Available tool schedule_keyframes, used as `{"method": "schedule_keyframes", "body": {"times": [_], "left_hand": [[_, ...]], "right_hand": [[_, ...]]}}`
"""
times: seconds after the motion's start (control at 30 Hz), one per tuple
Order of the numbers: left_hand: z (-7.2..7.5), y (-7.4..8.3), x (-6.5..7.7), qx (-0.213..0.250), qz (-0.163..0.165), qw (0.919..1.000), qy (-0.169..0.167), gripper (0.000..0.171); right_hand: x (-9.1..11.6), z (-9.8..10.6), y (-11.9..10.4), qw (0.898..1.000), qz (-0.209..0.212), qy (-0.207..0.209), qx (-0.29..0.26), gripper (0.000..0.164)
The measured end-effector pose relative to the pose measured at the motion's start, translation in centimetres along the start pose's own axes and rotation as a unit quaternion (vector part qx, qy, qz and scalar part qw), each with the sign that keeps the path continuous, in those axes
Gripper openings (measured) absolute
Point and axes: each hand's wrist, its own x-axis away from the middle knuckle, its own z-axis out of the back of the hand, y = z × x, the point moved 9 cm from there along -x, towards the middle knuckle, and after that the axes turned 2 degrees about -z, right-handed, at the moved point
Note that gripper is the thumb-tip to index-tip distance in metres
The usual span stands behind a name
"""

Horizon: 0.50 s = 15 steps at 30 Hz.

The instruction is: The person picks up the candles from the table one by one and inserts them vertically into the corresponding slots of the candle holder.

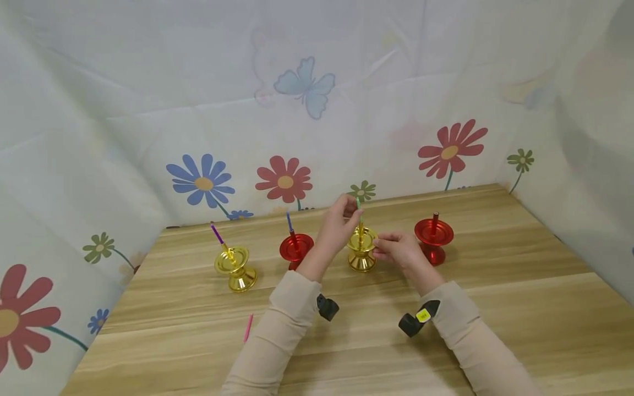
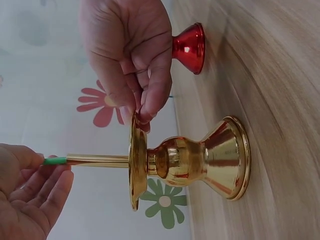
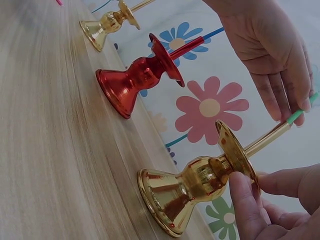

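The left hand pinches a green candle at the tube mouth of a gold holder, whose dish rim the right hand pinches. Red holders flank it, with gaps between; the table ends just beyond, stretching wider near.

No word, brand or number can be read with certainty. Small dark marks are borne by a yellow label, which is fixed to the black right-wrist camera. In the head view these marks are seen too small and blurred to be made out as letters or digits.
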Motion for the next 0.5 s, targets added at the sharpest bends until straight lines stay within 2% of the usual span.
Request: {"method": "schedule_keyframes", "body": {"times": [0.27,0.5], "left_hand": [[-0.03,0.31,-0.30,-0.033,-0.022,0.9992,-0.011,0.013],[-0.08,0.33,-0.42,-0.029,-0.034,0.9989,-0.015,0.011]], "right_hand": [[0.04,-0.02,-0.05,1.000,0.000,0.001,0.003,0.038],[0.03,0.07,0.02,1.000,-0.005,-0.001,0.009,0.037]]}}
